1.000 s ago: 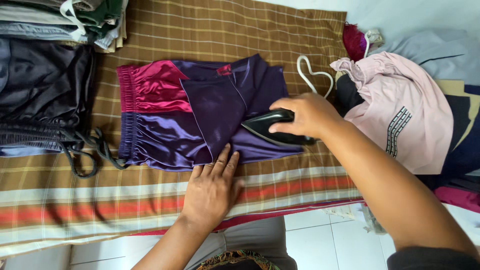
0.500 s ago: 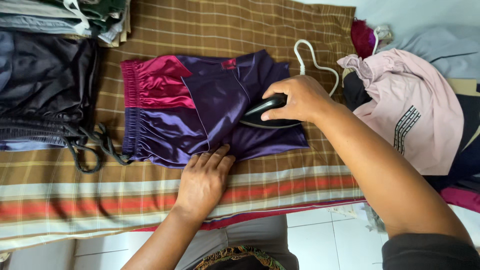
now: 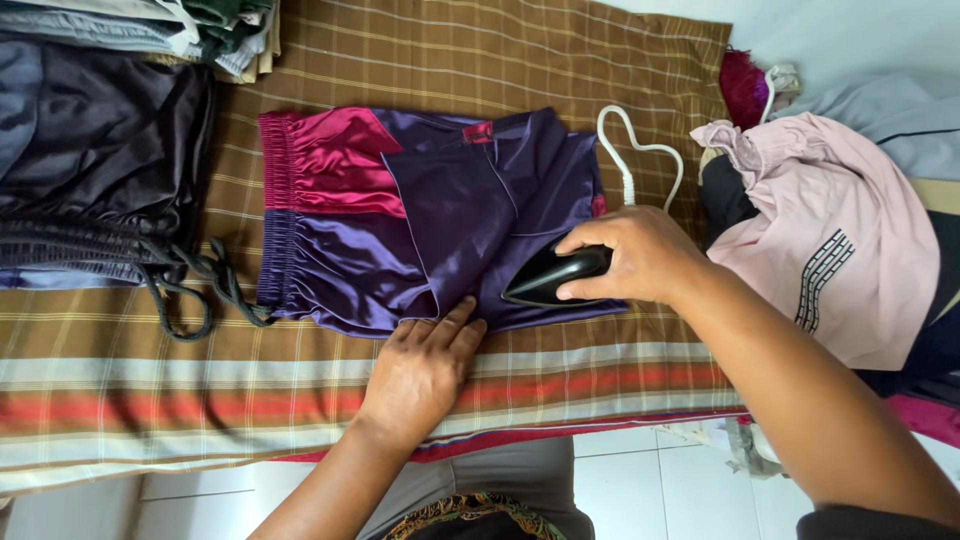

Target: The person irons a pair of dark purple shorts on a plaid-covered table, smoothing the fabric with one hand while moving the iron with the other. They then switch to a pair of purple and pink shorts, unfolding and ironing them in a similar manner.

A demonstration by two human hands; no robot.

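Note:
A purple and magenta satin garment (image 3: 420, 215) lies spread on a brown checked cloth (image 3: 450, 60). My right hand (image 3: 640, 250) grips a black clothes iron (image 3: 545, 280) that rests on the garment's lower right part. Its white cord (image 3: 635, 160) loops away behind the hand. My left hand (image 3: 420, 370) lies flat, fingers together, pressing the garment's near hem just left of the iron's tip.
A black garment with drawstrings (image 3: 100, 170) lies at the left, under a pile of folded clothes (image 3: 170, 25). A heap of clothes with a pink garment (image 3: 830, 230) on top sits at the right. White floor tiles (image 3: 640, 490) show below the cloth's striped edge.
My right hand has slid the iron a little down and to the left across the purple garment. My left hand stays pressed on the near hem.

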